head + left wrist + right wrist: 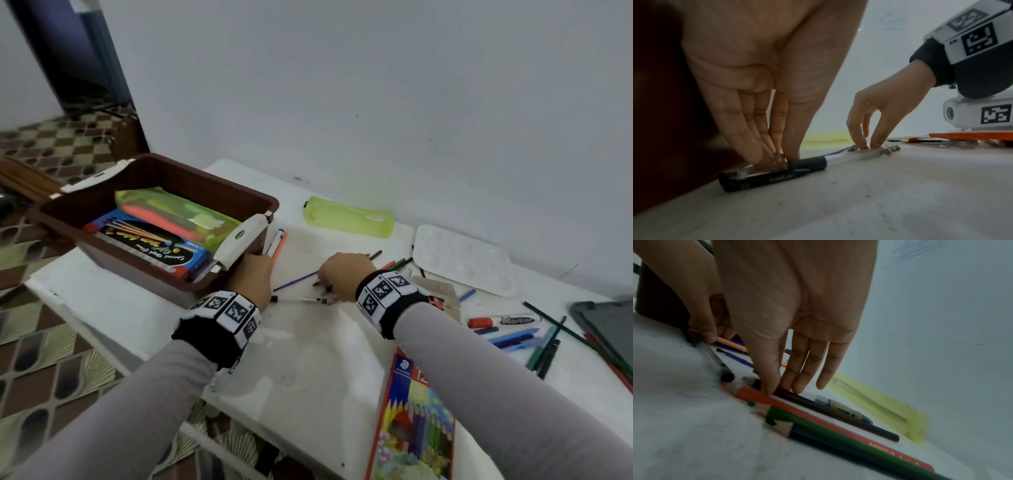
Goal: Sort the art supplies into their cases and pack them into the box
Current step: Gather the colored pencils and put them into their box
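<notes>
My left hand (748,91) grip pinches a black-capped pen (772,173) flat on the table (859,203). Its long axis runs toward my right hand (879,116), whose near-straight fingertips (797,386) press gathered coloured pencils (818,415); nothing lifted.

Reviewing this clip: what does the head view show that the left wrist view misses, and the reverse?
Head only: the brown box already holding a green pouch and a pencil set, plus the paint palette.

Left wrist only: the left hand's fingertips pinching a clear pen with a black cap that lies on the table.

Both: the right hand reaching down onto loose pencils, and the empty green pouch behind.
</notes>
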